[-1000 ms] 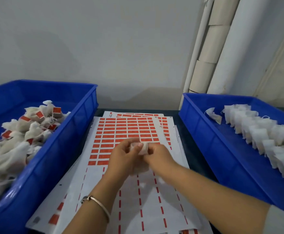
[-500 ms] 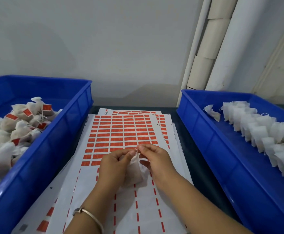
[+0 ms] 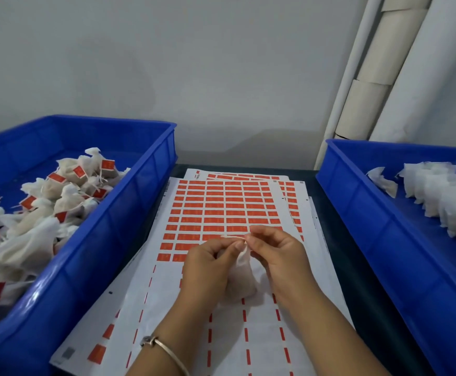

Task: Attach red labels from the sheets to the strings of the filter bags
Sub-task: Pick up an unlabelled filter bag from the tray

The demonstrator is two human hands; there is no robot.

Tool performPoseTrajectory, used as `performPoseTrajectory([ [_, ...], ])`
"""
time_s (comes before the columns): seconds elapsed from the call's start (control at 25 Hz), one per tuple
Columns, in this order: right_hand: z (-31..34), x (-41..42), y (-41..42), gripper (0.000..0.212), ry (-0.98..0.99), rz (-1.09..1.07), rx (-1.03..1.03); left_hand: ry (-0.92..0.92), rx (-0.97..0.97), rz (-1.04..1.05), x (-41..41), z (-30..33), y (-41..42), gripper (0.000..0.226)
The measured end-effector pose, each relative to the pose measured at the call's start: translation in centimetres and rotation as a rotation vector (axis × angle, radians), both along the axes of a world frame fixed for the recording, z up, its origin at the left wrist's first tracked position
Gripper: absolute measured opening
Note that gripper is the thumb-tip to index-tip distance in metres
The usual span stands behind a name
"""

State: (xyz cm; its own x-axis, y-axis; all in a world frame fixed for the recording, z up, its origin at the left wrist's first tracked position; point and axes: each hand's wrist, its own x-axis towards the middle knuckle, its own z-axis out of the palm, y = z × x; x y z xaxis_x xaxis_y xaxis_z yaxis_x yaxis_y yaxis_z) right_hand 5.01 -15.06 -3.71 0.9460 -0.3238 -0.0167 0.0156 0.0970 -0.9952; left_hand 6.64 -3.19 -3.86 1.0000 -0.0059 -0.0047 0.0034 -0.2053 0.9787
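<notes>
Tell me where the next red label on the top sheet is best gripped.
Judging by the pose, at a corner of a label in the nearest full row, coming from the near side. The labels lie flat on the sheet, so only a lifted edge offers a pinch.

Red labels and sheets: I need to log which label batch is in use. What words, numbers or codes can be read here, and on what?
Nothing can be read.
Red labels on the top sheet: faint pale marks, too blurred.
Labels on the tagged bags in the left bin: too small.
Grey square code at the sheet corner: too blurred.
</notes>
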Motion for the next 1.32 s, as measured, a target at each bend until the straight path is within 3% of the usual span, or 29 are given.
performPoseTrajectory([
  [0.12, -0.3, 0.0, -0.7, 0.011, -0.030, -0.030, 0.037, 0.011, -0.032, -0.009, -0.3, 0.4, -0.1, 0.009],
  [0.24, -0.3, -0.3, -0.9, 0.011, 0.022, -0.023, 0.070, -0.039, -0.015, -0.085, -0.6, 0.6, 0.0, 0.024],
  [0.4, -0.2, -0.7, -0.9, 0.049, 0.238, 0.136, 0.120, -0.080, 0.002, -0.087, -0.8, 0.5, -0.1, 0.015],
  [0.48, -0.4, -0.8, -0.6, 0.053, 0.242, 0.188, 0.041, -0.074, -0.022, -0.067, -0.7, 0.3, -0.1, 0.008],
  [0.6, -0.3, -0.9, -0.5, 0.045, 0.128, 0.095, -0.013, -0.085, -0.036, -0.066, -0.6, 0.0, 0.0, 0.006],
  [0.76, 0.3, -1.3, -0.5, 0.024, 0.014, 0.069, 0.071, -0.089, -0.030, -0.063, -0.6, -0.2, -0.3, 0.010],
  [1.08, 0.5, -1.3, -0.8, 0.027, -0.026, -0.032, 0.096, 0.013, -0.159, -0.057, -0.7, 0.0, -0.1, 0.017],
  [1.2, 1.0, -1.0, -2.2, 0.022, -0.062, -0.067, 0.313, 0.123, -0.120, -0.130, -0.6, 0.4, 0.0, 0.011],
  [1.32, 1.0, -0.9, -2.5, 0.023, -0.045, -0.083, 0.414, 0.214, -0.068, -0.257, -0.8, 0.6, 0.1, 0.022],
])
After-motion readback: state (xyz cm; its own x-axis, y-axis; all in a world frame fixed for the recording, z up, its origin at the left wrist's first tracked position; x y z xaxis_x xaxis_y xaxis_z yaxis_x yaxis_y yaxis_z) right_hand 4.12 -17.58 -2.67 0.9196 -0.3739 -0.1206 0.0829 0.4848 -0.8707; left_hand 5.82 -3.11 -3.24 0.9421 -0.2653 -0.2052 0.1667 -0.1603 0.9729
